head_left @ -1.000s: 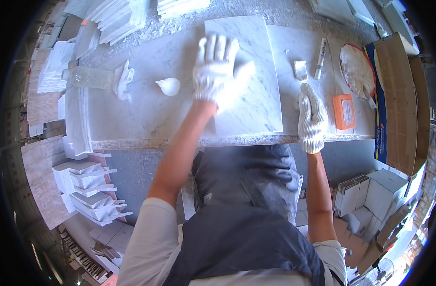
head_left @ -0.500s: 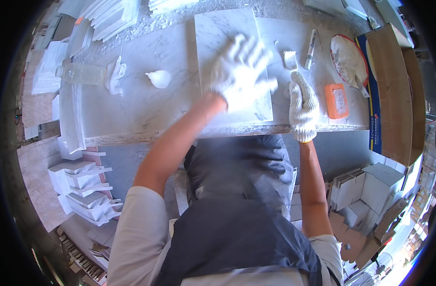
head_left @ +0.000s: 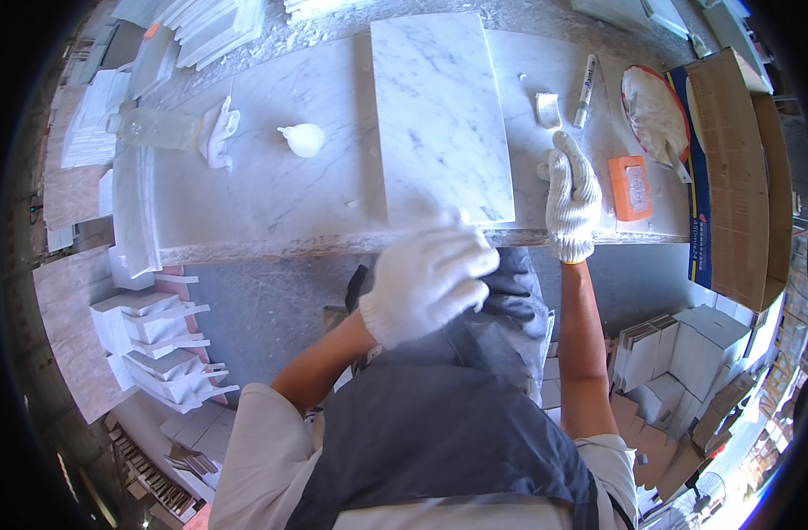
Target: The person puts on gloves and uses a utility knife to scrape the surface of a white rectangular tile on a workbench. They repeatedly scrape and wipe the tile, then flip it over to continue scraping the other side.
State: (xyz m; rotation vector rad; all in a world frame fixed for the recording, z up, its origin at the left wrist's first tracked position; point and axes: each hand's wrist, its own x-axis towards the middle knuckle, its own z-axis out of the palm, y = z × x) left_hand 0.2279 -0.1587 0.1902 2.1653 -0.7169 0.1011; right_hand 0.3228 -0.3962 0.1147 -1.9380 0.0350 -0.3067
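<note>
A white marble slab with grey veins [head_left: 444,115] lies flat on the worktable, its near end at the table's front edge. My left hand [head_left: 430,278], in a white knitted glove, is just off that near end, above my lap. Its fingers are spread and a little blurred, and nothing shows in them. To the right of the slab, my right hand [head_left: 572,199], also gloved, rests on its side on the tabletop with fingers stretched out. Beyond its fingertips lies a small white scraper-like piece [head_left: 548,111]. A white rubber bulb [head_left: 303,140] sits left of the slab.
Rightward are a marker pen [head_left: 586,92], an orange block [head_left: 630,188], a red-rimmed bowl of white powder or paste [head_left: 651,110] and a cardboard box [head_left: 726,177]. A plastic bottle [head_left: 157,128] and a crumpled white cloth or glove [head_left: 218,132] lie left. Stacked slabs [head_left: 214,31] stand behind.
My left hand has swept back toward me, off the slab's surface and past the table's front edge. The right hand has stayed in nearly the same place. The slab is uncovered.
</note>
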